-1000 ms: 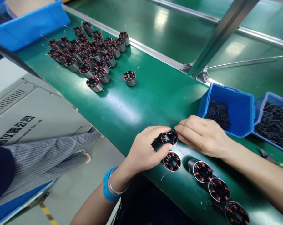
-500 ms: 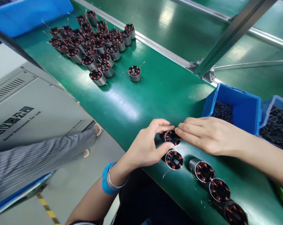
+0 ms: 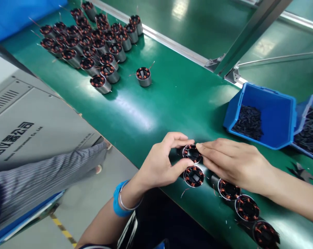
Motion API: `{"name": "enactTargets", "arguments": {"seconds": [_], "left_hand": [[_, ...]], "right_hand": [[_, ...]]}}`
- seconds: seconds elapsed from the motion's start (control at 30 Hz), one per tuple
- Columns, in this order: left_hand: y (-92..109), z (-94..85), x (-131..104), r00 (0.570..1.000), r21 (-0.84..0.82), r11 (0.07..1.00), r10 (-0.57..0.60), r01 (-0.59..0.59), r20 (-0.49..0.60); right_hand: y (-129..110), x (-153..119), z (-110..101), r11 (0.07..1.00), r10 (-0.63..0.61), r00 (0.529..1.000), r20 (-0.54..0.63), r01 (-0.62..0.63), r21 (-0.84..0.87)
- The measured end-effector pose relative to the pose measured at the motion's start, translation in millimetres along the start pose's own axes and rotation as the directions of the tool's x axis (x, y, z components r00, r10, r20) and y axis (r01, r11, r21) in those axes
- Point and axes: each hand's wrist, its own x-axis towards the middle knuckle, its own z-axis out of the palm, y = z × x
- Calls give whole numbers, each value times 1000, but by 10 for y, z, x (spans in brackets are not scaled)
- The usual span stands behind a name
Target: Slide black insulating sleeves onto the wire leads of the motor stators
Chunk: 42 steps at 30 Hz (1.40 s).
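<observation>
My left hand curls its thumb and fingers round a motor stator, a metal cylinder with copper windings and black slots, upright on the green table. My right hand has its fingers pressed together, with the tips at that stator's right rim; anything pinched in them is hidden. Just below stands a second stator with a thin copper wire sticking out, close to my left thumb. Three more stators form a slanting row at the lower right, the nearest one partly under my right hand.
A blue bin with small black strips stands at right, beside a clear bin of similar strips. Cutting pliers lie below them. Many stators crowd the far left, one stator apart. A person's striped trouser leg shows at left.
My right hand has shifted down and its fingers now angle in from below at the stator's right rim. My left hand keeps its hold. The view has shifted slightly, bringing the pliers into sight.
</observation>
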Motion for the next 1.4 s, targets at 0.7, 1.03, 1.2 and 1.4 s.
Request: {"name": "enactTargets", "arguments": {"seconds": [0.7, 1.03, 1.2, 1.4], "left_hand": [[-13, 20, -19, 1000, -71, 997, -18, 19, 7], [6, 23, -15, 1000, -39, 999, 7, -7, -9], [1, 21, -13, 1000, -30, 999, 14, -14, -14], [-36, 30, -23, 1000, -43, 999, 1, -2, -19]], "right_hand": [[-155, 166, -71, 977, 153, 968, 200, -117, -178], [-127, 125, -17, 980, 98, 987, 125, -74, -187], [-10, 132, -29, 985, 162, 977, 135, -168, 28], [-48, 18, 105, 956, 275, 961, -25, -270, 116]]}}
